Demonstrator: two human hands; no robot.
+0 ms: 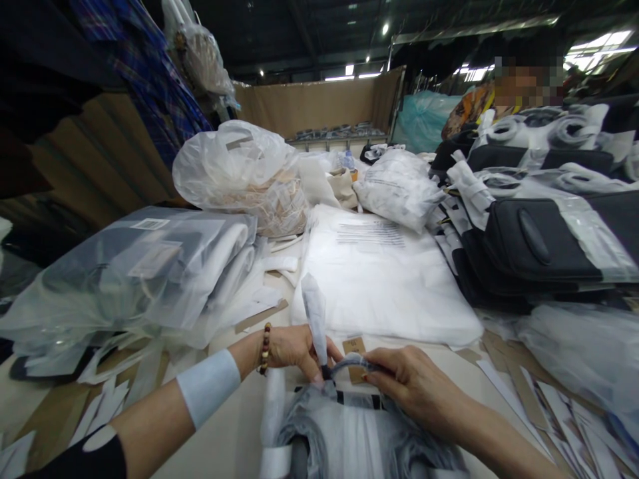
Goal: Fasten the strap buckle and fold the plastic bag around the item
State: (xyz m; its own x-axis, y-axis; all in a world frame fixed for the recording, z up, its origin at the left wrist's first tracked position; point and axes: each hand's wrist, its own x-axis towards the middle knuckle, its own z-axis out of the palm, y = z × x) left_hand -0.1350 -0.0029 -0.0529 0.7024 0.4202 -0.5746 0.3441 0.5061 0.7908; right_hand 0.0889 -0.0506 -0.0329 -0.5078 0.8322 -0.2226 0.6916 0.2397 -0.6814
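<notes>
In the head view, the left hand (294,349) is seen low in the middle of the picture, with a bead bracelet (266,348) and a white wristband (210,386) on its arm. Its grip is closed around the lower end of a wrapped strap (315,313), which stands up from the fingers and is covered in thin white film. The right hand (404,382) is placed just beside the left one. Its fingers are pinched on a grey wrapped handle (352,362), which curves between the two hands.

Just below both hands, a bag in wrapping (344,432) is laid on the tabletop (239,432), with dark and white parts showing; the strap and the handle seem to belong to it. A small brown tag (355,347) is seen just behind the right hand's fingers.

Beyond the hands, a flat white plastic package (379,279) with printed lines is laid. To the left of the left hand, clear plastic packs (134,273) are piled, and further behind them a crumpled clear plastic sack (239,173) is found. To the right of the right hand, black bags (539,243) are stacked, partly wrapped. Another person (524,83) is partly seen far behind this stack.
</notes>
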